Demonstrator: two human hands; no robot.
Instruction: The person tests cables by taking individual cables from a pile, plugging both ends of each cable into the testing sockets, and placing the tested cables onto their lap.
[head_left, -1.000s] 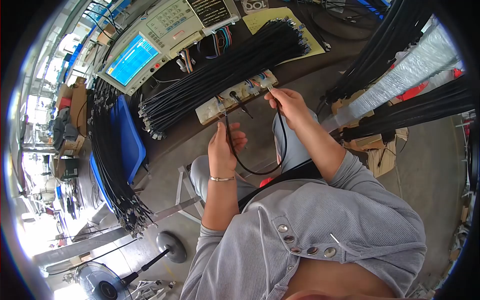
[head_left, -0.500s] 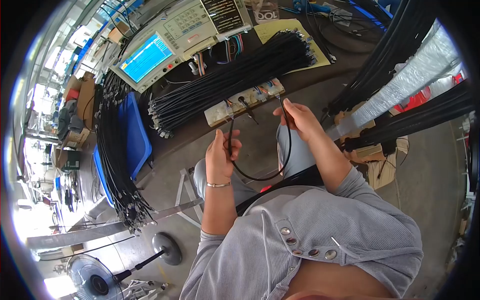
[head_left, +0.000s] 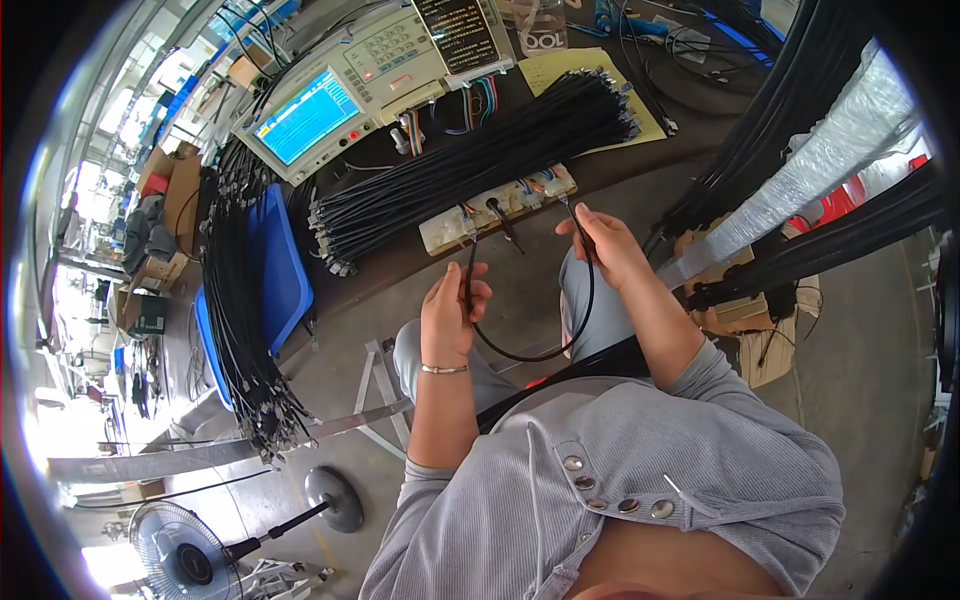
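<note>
A thin black cable [head_left: 528,358] hangs in a loop below the table edge. Its two ends meet connectors on a pale test fixture board [head_left: 441,236] at the table's front. My left hand [head_left: 448,318] has its thumb and fingers closed around the left side of the cable, just below the board. On the other side, my right hand [head_left: 610,248] pinches the cable close to the right-hand connector. Colored wires and a short black plug [head_left: 494,206] sit on the board between the two ends. Whether the plugs are fully seated is too small to tell.
Behind the board lies a big bundle of black cables [head_left: 470,160]. A tester with a lit screen [head_left: 308,117] stands behind it. More cables hang over a blue tray [head_left: 290,290] at left. Wrapped bundles [head_left: 830,135] rise at right; a fan [head_left: 190,560] stands lower left.
The whole view has shifted slightly, so the bench appears a little farther right. Both hands keep their grip on the cable in nearly the same pose.
</note>
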